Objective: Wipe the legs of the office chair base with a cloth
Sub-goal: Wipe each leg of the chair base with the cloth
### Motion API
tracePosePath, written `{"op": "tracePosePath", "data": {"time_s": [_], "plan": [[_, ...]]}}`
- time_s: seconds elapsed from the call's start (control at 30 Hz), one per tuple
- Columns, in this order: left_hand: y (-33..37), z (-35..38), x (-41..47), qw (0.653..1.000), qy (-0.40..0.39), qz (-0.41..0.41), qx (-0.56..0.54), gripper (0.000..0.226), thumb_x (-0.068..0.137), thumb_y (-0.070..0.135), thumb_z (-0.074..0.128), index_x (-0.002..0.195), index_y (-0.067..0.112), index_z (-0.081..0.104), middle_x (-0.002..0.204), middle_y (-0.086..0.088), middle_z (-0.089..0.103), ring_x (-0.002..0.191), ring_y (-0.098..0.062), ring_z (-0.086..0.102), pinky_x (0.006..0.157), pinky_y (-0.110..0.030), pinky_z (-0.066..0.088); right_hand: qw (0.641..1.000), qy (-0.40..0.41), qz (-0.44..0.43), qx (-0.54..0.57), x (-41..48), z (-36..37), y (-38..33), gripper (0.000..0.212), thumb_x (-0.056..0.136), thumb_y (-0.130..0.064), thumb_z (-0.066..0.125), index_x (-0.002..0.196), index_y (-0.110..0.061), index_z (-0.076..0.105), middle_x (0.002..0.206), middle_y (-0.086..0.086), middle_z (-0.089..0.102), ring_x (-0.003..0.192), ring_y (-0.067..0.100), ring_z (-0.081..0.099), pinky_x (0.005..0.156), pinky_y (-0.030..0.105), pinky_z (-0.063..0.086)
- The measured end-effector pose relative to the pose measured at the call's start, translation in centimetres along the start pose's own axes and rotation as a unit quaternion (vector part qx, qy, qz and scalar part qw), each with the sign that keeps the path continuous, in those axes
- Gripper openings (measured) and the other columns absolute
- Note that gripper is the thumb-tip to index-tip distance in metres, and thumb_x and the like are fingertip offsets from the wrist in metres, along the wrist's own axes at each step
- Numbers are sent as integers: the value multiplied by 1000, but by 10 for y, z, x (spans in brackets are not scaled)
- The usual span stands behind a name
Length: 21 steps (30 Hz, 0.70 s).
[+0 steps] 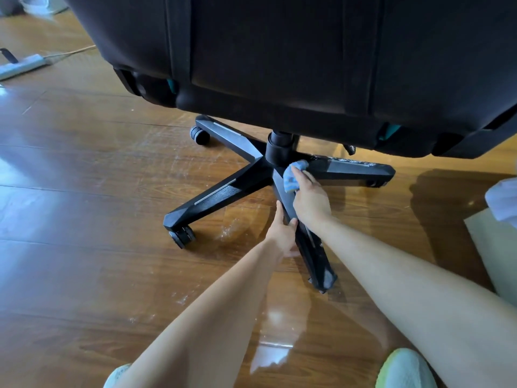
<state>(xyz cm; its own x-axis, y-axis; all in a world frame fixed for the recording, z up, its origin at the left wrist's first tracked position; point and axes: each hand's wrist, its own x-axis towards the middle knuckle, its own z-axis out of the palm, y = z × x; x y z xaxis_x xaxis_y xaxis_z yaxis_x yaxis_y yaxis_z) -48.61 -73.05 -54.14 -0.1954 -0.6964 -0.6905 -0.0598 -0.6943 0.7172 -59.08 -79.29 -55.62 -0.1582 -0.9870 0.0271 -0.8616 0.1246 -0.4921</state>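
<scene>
Here the black five-legged chair base (246,177) stands on a glossy wooden floor (98,191), under the dark seat (279,65). The right hand (310,200) reaches in close to the central column (279,148), its fingers (301,176) curled round a crumpled blue cloth (291,180) that is pressed on the base where the nearest leg (316,256) meets the hub. The left hand (281,233) is lower on the same leg, fingers wrapped round it in a firm hold. A caster (183,236) sits under the near-left leg and another (200,134) under the far-left one. A white power strip (22,65) lies on the floor at the far left. The toes of pale green shoes (405,371) show at the bottom edge.
</scene>
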Motion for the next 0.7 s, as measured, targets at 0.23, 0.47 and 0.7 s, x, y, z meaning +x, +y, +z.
{"op": "tracePosePath", "data": {"time_s": [0.23, 0.47, 0.7], "plan": [[2, 1, -2, 1000, 7, -10, -5, 75, 115, 24, 43, 162, 60, -2, 162, 0, 49, 125, -29, 68, 92, -48, 62, 995, -42, -45, -81, 14, -20, -13, 63, 91, 2, 51, 145, -30, 48, 142, -1, 56, 115, 29, 61, 81, 32, 48], [4, 0, -10, 1000, -16, 20, 16, 80, 112, 7, 36, 163, 60, 3, 151, 6, 60, 114, -22, 72, 69, -33, 65, 972, -67, -151, -166, -40, -26, 8, 64, 88, -9, 63, 150, -22, 49, 147, -4, 52, 127, 24, 56, 89, 35, 51], [4, 2, -6, 1000, 3, -2, 17, 74, 115, 26, 41, 161, 62, -4, 152, -5, 59, 125, -30, 68, 101, -53, 59, 980, -107, -112, -122, 15, -22, -31, 71, 93, -3, 55, 158, -21, 34, 160, -3, 36, 146, 19, 34, 110, 41, 44]]}}
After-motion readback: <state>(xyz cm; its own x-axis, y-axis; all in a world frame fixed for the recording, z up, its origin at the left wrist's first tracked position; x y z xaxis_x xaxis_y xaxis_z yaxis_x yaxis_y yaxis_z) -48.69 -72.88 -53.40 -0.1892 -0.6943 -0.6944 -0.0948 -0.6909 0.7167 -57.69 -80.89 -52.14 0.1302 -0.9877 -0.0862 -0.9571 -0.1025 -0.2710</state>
